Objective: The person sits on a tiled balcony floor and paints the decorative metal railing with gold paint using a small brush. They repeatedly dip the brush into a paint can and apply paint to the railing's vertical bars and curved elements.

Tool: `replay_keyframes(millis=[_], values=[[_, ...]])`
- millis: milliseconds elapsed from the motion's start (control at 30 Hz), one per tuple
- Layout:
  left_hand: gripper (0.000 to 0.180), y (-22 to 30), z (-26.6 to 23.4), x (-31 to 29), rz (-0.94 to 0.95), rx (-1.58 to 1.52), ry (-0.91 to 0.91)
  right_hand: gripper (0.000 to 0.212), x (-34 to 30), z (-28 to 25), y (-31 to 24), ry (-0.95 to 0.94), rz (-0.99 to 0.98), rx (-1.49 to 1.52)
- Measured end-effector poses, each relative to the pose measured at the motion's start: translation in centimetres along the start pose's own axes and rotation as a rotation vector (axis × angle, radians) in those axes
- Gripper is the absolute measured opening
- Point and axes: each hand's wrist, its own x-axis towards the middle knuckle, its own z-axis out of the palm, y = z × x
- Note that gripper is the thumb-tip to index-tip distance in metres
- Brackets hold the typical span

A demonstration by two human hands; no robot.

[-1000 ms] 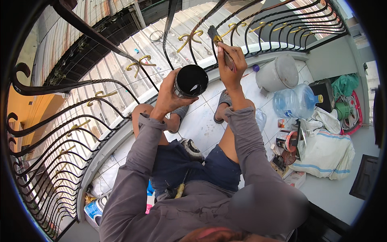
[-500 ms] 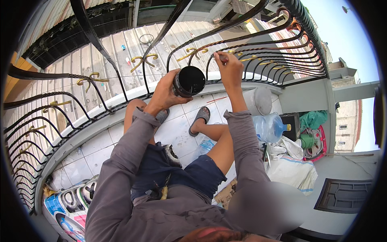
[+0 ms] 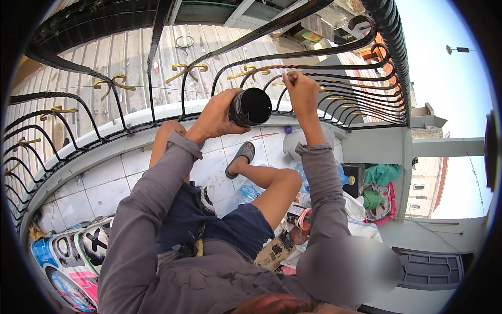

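Observation:
My left hand [image 3: 215, 116] is wrapped round the side of an open black can [image 3: 239, 111], with dark paint inside it. The can's mouth is tipped toward me. To its right my right hand [image 3: 304, 95] is raised beside the black metal railing [image 3: 293, 56], fingers pinched. Between those fingers shows the short reddish end of what looks like a paintbrush [image 3: 292, 78]; its bristles cannot be made out. Twisted railing bars with gold-coloured curls [image 3: 186, 72] run just beyond both hands.
Below the railing is a low curved ledge [image 3: 112, 137]. On the white tiled floor [image 3: 107, 196] stand a pale bucket [image 3: 293, 144] and plastic bottles [image 3: 250, 192]. A jar [image 3: 298, 216] lies by my right knee, and a pink-rimmed basin [image 3: 389, 204] is farther right.
My view has turned, so the railing's bars sit differently in it. Both hands keep their holds, with the can slightly farther right in view. My right knee has swung left.

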Motion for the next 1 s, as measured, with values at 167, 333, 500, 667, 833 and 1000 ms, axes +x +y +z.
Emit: replay_keyframes(millis=[167, 333, 500, 667, 833, 1000], values=[[0.094, -0.3, 0.0, 0.1, 0.051, 0.040, 0.029, 0.021, -1.4, -1.9, -0.6, 0.067, -0.145, 0.216], [0.097, -0.6, 0.3, 0.1, 0.041, 0.033, -0.007, 0.024, -0.5, -5.7, 0.7, 0.000, -0.361, 0.011], [0.097, -0.6, 0.7, 0.0, 0.052, 0.059, -0.011, 0.023, 1.8, -7.6, 1.2, -0.173, -0.588, -0.145], [0.097, -0.4, 0.9, -0.1, 0.057, 0.064, -0.002, 0.013, 1.9, -4.8, -1.7, -0.294, -0.633, -0.539], [0.091, 0.3, 1.1, -0.6, 0.097, 0.040, -0.047, 0.020, 1.2, -2.7, -4.3, -0.406, -0.622, -0.515], [0.087, 0.4, 0.7, -0.9, 0.114, 0.072, -0.110, 0.017, 1.6, -2.4, -5.2, -0.387, -0.528, -0.631]])
